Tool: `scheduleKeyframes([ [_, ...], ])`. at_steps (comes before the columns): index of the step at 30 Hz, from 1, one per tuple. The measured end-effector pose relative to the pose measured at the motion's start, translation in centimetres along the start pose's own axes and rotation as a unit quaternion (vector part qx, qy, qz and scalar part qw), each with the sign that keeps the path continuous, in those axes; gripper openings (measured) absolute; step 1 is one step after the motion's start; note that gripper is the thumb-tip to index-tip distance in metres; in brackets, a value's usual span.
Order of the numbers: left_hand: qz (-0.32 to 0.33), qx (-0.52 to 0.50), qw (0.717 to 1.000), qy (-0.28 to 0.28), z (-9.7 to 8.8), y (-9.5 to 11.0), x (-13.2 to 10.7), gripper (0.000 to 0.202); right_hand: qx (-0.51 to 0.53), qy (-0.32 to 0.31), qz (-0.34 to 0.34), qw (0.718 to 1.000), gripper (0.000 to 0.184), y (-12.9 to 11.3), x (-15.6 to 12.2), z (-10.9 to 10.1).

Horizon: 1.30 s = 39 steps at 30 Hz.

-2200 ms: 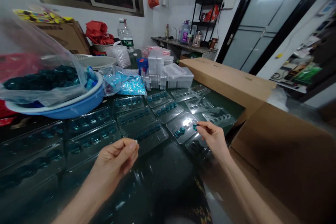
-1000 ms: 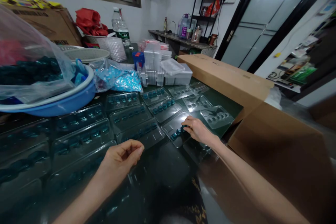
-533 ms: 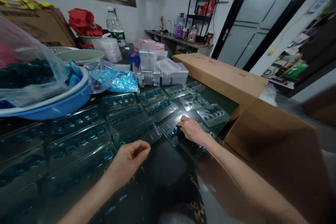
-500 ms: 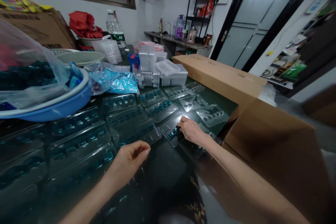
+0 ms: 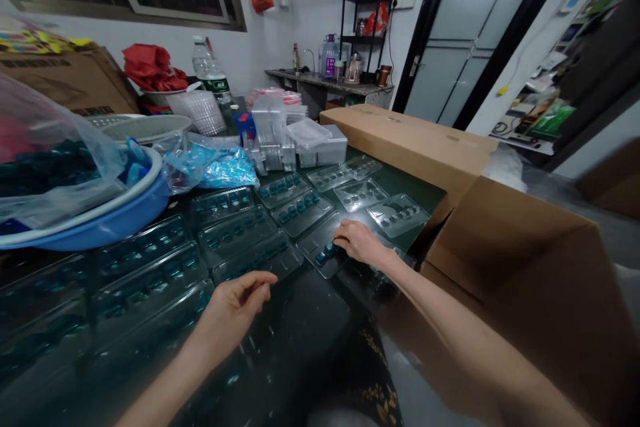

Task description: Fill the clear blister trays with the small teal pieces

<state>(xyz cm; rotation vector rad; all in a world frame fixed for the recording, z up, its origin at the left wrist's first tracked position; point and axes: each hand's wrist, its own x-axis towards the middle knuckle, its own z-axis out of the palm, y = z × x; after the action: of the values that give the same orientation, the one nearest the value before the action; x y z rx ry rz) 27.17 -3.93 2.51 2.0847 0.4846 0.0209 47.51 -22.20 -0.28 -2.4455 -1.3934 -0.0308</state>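
Observation:
My right hand [image 5: 357,240] is closed in a pinch at a clear plastic blister tray [image 5: 311,240]. Small teal pieces [image 5: 325,254] sit in this tray's cavities beside my fingertips. The fingers hide whatever lies between them. My left hand [image 5: 240,307] hovers over the near side of the dark table, thumb and fingers drawn together; anything inside is too small or hidden to see. Just beyond it lies a filled clear tray [image 5: 287,257] with a row of teal pieces. Farther right, a clear tray [image 5: 400,215] shows cavities without teal pieces.
At left stands a blue basin [image 5: 115,213] with a plastic bag of dark teal pieces. A bag of bright blue packets [image 5: 230,167] and stacked clear plastic boxes [image 5: 315,140] are at the back. An open cardboard box [image 5: 520,280] borders the table's right side.
The view has shifted slightly, so the background appears farther left. My right hand stays at the same tray, where the teal pieces beside its fingertips show a little more separately. My left hand remains pinched.

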Motion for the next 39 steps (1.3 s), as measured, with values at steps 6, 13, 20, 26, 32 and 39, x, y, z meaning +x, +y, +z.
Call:
scheduleKeyframes([
  [6,0.040,0.071,0.997,0.008,-0.1,0.2,-0.1,0.026,-0.013,-0.022,0.005,1.000,0.021,-0.1,0.4,1.2],
  [13,0.122,0.219,0.967,-0.039,1.7,-0.3,-0.2,0.030,-0.035,-0.009,0.022,0.999,0.023,-0.4,0.0,2.2],
  [20,0.133,0.278,0.951,0.023,3.6,-0.3,0.5,0.018,-0.008,0.012,0.029,0.999,0.017,-0.3,-0.3,1.9],
  [26,0.070,0.112,0.991,0.007,2.3,1.0,0.2,0.012,0.032,0.075,0.055,0.995,0.028,-1.7,-1.8,0.8],
  [32,-0.082,-0.339,0.933,-0.091,1.7,1.6,-0.8,0.019,0.350,0.109,-0.047,0.929,0.033,-8.6,-5.4,0.1],
  [39,-0.079,-0.368,0.923,-0.084,2.6,2.1,-1.7,0.015,0.481,0.168,0.022,0.860,0.022,-12.1,-6.7,1.3],
])
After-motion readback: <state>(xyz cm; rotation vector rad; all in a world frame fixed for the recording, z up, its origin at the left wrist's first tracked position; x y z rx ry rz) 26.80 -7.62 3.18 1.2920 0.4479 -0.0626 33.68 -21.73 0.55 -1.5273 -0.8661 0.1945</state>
